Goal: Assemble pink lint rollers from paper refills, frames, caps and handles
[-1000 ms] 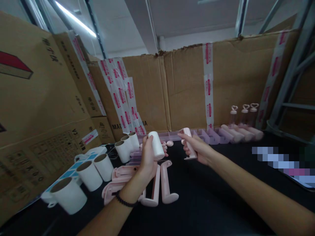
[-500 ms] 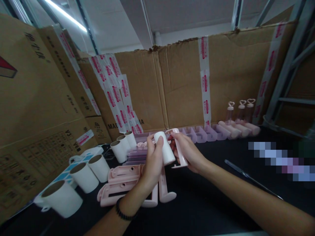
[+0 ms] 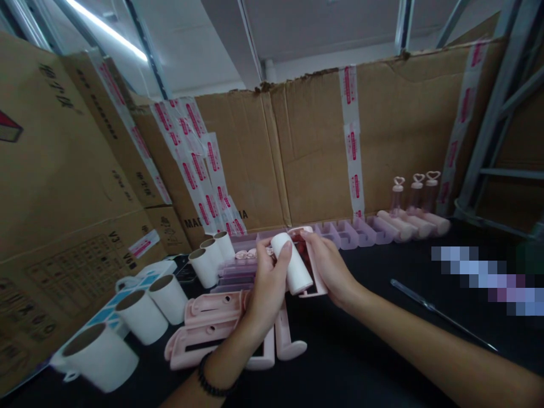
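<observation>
My left hand (image 3: pixel 271 289) is closed around a white paper roll (image 3: pixel 294 265), its thumb along the near side. The roll is tilted, its lower end toward the right. In my right hand (image 3: pixel 331 266) is a pink plastic roller frame (image 3: pixel 309 230), gripped by its long side. Roll and frame are brought together, the roll partly in front of the frame's opening; whether it is seated inside I cannot tell. Below my hands lie more pink plastic frames (image 3: pixel 187 358) and a pink piece with a rounded end (image 3: pixel 293 348).
White rolls (image 3: pixel 144 320) stand at the left. Purple translucent trays (image 3: pixel 346 235) line the cardboard wall (image 3: pixel 314 153). At the far right are pink cylinders (image 3: pixel 399 226) and heart-topped pieces (image 3: pixel 397 190). A thin metal rod with a clear handle (image 3: pixel 425 303) lies on the black table.
The roll and the pink frame have come closer together, with the roll now overlapping the frame's opening. Both hands still hold the same things.
</observation>
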`<state>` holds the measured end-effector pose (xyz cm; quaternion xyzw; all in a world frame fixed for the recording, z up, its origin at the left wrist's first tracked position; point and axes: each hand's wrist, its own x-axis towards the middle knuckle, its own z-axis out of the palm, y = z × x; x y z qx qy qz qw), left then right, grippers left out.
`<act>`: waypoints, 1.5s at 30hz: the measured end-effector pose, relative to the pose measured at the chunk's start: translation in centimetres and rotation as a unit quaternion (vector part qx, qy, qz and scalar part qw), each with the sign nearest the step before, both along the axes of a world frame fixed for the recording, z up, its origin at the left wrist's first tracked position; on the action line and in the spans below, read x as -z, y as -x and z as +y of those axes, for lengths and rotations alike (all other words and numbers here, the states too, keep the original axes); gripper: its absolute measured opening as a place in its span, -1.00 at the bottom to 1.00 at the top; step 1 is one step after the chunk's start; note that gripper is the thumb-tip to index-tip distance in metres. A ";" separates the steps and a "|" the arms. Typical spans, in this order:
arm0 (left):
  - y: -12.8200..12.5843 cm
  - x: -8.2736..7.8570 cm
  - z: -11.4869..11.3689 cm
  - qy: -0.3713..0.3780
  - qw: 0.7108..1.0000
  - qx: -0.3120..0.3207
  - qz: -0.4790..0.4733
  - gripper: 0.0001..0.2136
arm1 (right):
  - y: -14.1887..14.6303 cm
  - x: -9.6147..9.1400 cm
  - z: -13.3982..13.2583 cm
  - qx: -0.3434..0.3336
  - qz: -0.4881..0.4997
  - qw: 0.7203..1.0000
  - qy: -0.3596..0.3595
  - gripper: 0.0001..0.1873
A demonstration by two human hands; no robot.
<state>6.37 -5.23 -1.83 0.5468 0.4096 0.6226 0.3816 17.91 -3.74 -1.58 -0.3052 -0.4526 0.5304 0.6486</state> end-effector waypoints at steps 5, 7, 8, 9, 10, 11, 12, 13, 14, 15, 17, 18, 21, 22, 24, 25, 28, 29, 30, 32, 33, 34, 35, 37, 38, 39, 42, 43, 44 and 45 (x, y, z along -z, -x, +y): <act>-0.2 0.0 -0.2 -0.006 1.000 0.010 -0.003 -0.67 | 0.1 -0.2 -0.2 0.007 0.025 1.000 0.014 -0.70; -0.3 0.0 -0.3 -0.007 1.000 0.011 0.000 -0.67 | 0.1 -0.4 -0.4 -0.004 0.043 0.999 0.019 -0.69; -0.3 0.0 -0.3 -0.006 1.000 0.014 0.000 -0.66 | 0.1 -0.4 -0.5 -0.010 0.050 0.998 0.019 -0.68; -0.3 -0.1 -0.3 -0.004 1.000 0.019 -0.002 -0.66 | 0.1 -0.5 -0.6 -0.014 0.057 0.998 0.019 -0.67; -0.4 -0.1 -0.3 -0.002 1.000 0.025 -0.003 -0.66 | 0.1 -0.5 -0.7 -0.017 0.061 0.998 0.019 -0.67; -0.4 -0.2 -0.3 0.000 0.999 0.032 -0.004 -0.66 | 0.0 -0.6 -0.7 -0.020 0.064 0.998 0.019 -0.68; -0.4 -0.2 -0.3 0.002 0.999 0.038 -0.003 -0.66 | 0.0 -0.6 -0.8 -0.023 0.066 0.997 0.018 -0.68; -0.4 -0.3 -0.3 0.004 0.999 0.044 0.000 -0.66 | 0.0 -0.7 -0.7 -0.024 0.067 0.997 0.016 -0.68; -0.3 -0.4 -0.4 0.005 0.999 0.050 0.003 -0.66 | 0.0 -0.7 -0.7 -0.022 0.066 0.997 0.013 -0.68; -0.3 -0.4 -0.4 0.004 0.998 0.055 0.007 -0.67 | 0.1 -0.6 -0.6 -0.017 0.062 0.998 0.010 -0.67; -0.2 -0.4 -0.4 0.000 0.998 0.065 0.019 -0.68 | 0.0 -0.4 -0.3 0.006 0.039 0.999 0.000 -0.65; -0.1 -0.4 -0.4 -0.003 0.997 0.069 0.028 -0.69 | 0.0 -0.3 -0.1 0.022 0.020 1.000 -0.009 -0.64; 0.2 -0.5 -0.3 -0.011 0.996 0.063 0.067 -0.71 | -0.2 0.1 0.1 0.082 -0.062 0.994 -0.045 -0.62; 0.2 -0.5 -0.3 -0.017 0.995 0.056 0.083 -0.72 | -0.3 0.2 0.1 0.102 -0.091 0.989 -0.058 -0.61; 0.4 -0.8 -0.2 -0.031 0.992 0.046 0.116 -0.73 | -0.5 0.2 0.0 0.130 -0.141 0.979 -0.075 -0.58; 0.5 -1.0 -0.2 -0.040 0.989 0.046 0.132 -0.73 | -0.5 0.1 -0.1 0.139 -0.156 0.975 -0.080 -0.56; 0.7 -1.7 -0.3 -0.070 0.980 0.059 0.177 -0.72 | -0.8 -0.5 -0.3 0.153 -0.171 0.969 -0.090 -0.51; 0.7 -2.0 -0.4 -0.081 0.977 0.064 0.189 -0.72 | -0.9 -0.7 -0.3 0.155 -0.171 0.968 -0.096 -0.51; 0.7 -2.2 -0.4 -0.091 0.974 0.068 0.196 -0.72 | -1.0 -1.0 -0.3 0.157 -0.171 0.967 -0.102 -0.50; 0.7 -2.6 -0.6 -0.106 0.971 0.075 0.199 -0.73 | -1.2 -1.3 -0.3 0.162 -0.171 0.965 -0.112 -0.49; 0.6 -2.8 -0.7 -0.111 0.971 0.078 0.197 -0.74 | -1.3 -1.4 -0.3 0.164 -0.171 0.965 -0.113 -0.49; 0.6 -3.0 -0.8 -0.114 0.971 0.081 0.194 -0.74 | -1.3 -1.4 -0.3 0.165 -0.171 0.965 -0.113 -0.49; 0.6 -3.1 -0.8 -0.115 0.971 0.085 0.191 -0.75 | -1.3 -1.4 -0.3 0.166 -0.171 0.965 -0.112 -0.49; 0.7 -3.2 -0.9 -0.117 0.971 0.093 0.189 -0.75 | -1.3 -1.2 -0.3 0.163 -0.172 0.965 -0.111 -0.50; 0.7 -3.1 -0.9 -0.117 0.970 0.095 0.191 -0.75 | -1.3 -1.1 -0.3 0.160 -0.173 0.966 -0.112 -0.50; 0.8 -3.0 -0.9 -0.116 0.970 0.097 0.193 -0.74 | -1.2 -0.9 -0.4 0.156 -0.172 0.966 -0.113 -0.51; 1.1 -2.5 -1.0 -0.112 0.966 0.115 0.205 -0.64 | -0.7 -0.4 -0.7 0.139 -0.163 0.969 -0.121 -0.55; 1.2 -2.3 -1.1 -0.110 0.964 0.124 0.208 -0.59 | -0.6 -0.2 -0.9 0.131 -0.151 0.972 -0.123 -0.57; 1.2 -2.0 -1.1 -0.107 0.963 0.133 0.210 -0.54 | -0.4 -0.1 -1.0 0.123 -0.135 0.975 -0.126 -0.59; 1.3 -1.8 -1.2 -0.105 0.962 0.139 0.212 -0.49 | -0.2 0.0 -1.2 0.113 -0.116 0.978 -0.130 -0.61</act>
